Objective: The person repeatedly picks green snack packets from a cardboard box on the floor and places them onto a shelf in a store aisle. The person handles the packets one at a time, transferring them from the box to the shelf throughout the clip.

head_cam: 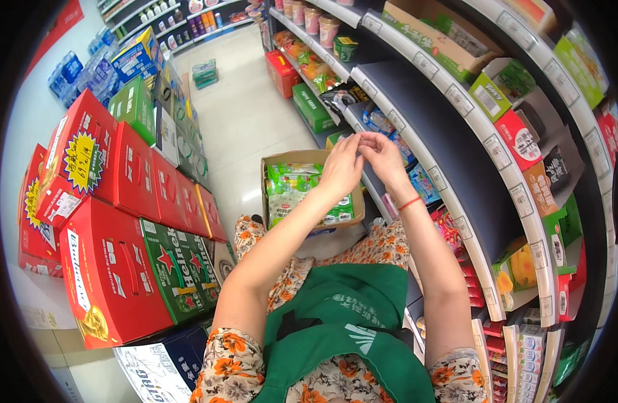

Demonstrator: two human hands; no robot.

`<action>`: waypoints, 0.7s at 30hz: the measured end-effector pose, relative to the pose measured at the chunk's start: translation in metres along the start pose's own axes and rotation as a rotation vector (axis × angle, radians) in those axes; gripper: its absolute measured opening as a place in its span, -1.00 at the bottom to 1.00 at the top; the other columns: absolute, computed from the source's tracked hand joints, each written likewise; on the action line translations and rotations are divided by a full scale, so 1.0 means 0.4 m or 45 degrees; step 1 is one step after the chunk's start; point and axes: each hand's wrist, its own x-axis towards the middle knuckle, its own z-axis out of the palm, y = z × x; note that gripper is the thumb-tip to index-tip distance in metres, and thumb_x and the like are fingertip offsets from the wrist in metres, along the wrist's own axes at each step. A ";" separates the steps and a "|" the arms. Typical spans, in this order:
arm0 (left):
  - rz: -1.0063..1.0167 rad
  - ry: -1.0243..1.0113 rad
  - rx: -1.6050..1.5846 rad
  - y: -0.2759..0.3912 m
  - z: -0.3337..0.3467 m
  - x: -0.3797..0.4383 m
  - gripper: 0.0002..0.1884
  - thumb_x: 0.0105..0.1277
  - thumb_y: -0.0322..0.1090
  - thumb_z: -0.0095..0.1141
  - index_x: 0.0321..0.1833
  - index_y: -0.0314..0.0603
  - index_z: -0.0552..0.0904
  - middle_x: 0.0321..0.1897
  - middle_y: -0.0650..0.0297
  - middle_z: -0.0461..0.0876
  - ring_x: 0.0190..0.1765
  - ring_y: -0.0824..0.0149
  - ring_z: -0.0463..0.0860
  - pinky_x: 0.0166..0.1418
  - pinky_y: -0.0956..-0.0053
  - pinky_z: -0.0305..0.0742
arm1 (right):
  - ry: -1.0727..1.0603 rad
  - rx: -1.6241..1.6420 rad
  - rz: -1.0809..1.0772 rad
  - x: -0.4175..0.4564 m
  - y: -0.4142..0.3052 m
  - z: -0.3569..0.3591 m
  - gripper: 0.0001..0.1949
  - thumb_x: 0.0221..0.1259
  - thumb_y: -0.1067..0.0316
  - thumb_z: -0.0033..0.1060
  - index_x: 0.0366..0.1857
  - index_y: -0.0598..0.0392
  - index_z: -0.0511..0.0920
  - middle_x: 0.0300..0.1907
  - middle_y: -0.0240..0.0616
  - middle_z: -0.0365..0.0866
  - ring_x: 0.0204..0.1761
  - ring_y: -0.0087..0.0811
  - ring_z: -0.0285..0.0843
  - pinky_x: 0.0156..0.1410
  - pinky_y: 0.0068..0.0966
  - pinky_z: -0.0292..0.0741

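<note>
Both of my hands are raised above an open cardboard carton, with their fingertips together. My left hand has its fingers stretched forward. My right hand has bent fingers meeting the left fingertips, and a red cord circles its wrist. No item shows between them, but the palms and the gap are partly hidden. Below, the carton holds several green and pale plastic snack packets, partly covered by my left hand and forearm. It stands in front of my knees.
Curved store shelving with price rails rises close on the right, holding snack bags and display boxes. Stacked red beer cartons and green Heineken cartons line the left. A green pack lies on the tiled floor ahead.
</note>
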 end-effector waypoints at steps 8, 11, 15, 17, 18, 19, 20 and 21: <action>0.296 0.066 -0.133 0.208 -0.019 0.140 -0.47 0.28 -0.42 0.00 0.34 -0.30 0.31 0.21 -0.09 0.43 0.28 -0.05 0.40 0.34 0.21 0.31 | 0.206 -0.330 -0.336 -0.026 -0.231 -0.160 -0.68 0.19 0.46 0.14 0.04 0.22 0.51 -0.15 -0.16 0.69 -0.14 -0.44 0.67 -0.04 -0.52 0.58; 0.462 0.133 -0.183 0.296 -0.028 0.189 -0.48 0.29 -0.43 -0.01 0.34 -0.35 0.30 0.19 -0.09 0.45 0.24 -0.07 0.43 0.29 0.19 0.35 | 0.314 -0.458 -0.484 -0.047 -0.319 -0.212 -0.69 0.18 0.47 0.13 0.03 0.20 0.52 -0.18 -0.14 0.69 -0.15 -0.37 0.69 -0.03 -0.49 0.59; 0.587 0.172 -0.226 0.395 -0.026 0.252 -0.51 0.30 -0.41 -0.01 0.30 -0.38 0.33 0.13 -0.08 0.48 0.21 -0.06 0.45 0.26 0.19 0.36 | 0.458 -0.581 -0.643 -0.072 -0.418 -0.269 -0.70 0.17 0.50 0.12 0.01 0.21 0.51 -0.18 -0.10 0.69 -0.14 -0.30 0.69 -0.03 -0.43 0.58; 0.651 0.209 -0.220 0.431 -0.018 0.274 -0.54 0.29 -0.44 -0.03 0.27 -0.39 0.36 0.08 -0.10 0.51 0.17 -0.09 0.47 0.23 0.18 0.38 | 0.582 -0.833 -0.789 -0.069 -0.438 -0.303 -0.71 0.16 0.47 0.15 -0.02 0.21 0.52 -0.20 -0.09 0.68 -0.14 -0.21 0.67 -0.01 -0.36 0.56; 0.679 0.181 -0.243 0.452 -0.017 0.288 -0.55 0.28 -0.45 -0.03 0.25 -0.40 0.38 0.07 -0.11 0.52 0.15 -0.10 0.48 0.22 0.18 0.39 | 0.606 -0.859 -0.793 -0.069 -0.444 -0.320 -0.71 0.17 0.45 0.15 -0.01 0.19 0.51 -0.18 -0.09 0.66 -0.11 -0.14 0.65 0.00 -0.32 0.53; 0.706 0.153 -0.266 0.473 -0.016 0.303 -0.57 0.28 -0.46 -0.04 0.23 -0.41 0.39 0.05 -0.12 0.52 0.14 -0.11 0.48 0.21 0.17 0.39 | 0.641 -0.907 -0.835 -0.068 -0.449 -0.337 -0.71 0.18 0.45 0.14 -0.01 0.19 0.51 -0.17 -0.08 0.65 -0.10 -0.14 0.64 -0.01 -0.32 0.53; 0.732 0.126 -0.289 0.492 -0.016 0.315 -0.58 0.27 -0.47 -0.04 0.21 -0.41 0.41 0.04 -0.13 0.53 0.13 -0.13 0.49 0.20 0.17 0.40 | 0.675 -0.955 -0.878 -0.067 -0.454 -0.353 -0.71 0.18 0.45 0.13 0.00 0.19 0.50 -0.16 -0.08 0.65 -0.10 -0.13 0.63 -0.01 -0.32 0.53; 0.754 0.127 -0.291 0.506 -0.013 0.325 -0.59 0.27 -0.48 -0.05 0.20 -0.42 0.43 0.02 -0.14 0.54 0.11 -0.14 0.49 0.19 0.16 0.40 | 0.707 -1.002 -0.920 -0.066 -0.458 -0.366 -0.71 0.19 0.45 0.12 0.00 0.19 0.50 -0.14 -0.07 0.64 -0.09 -0.12 0.63 -0.02 -0.32 0.53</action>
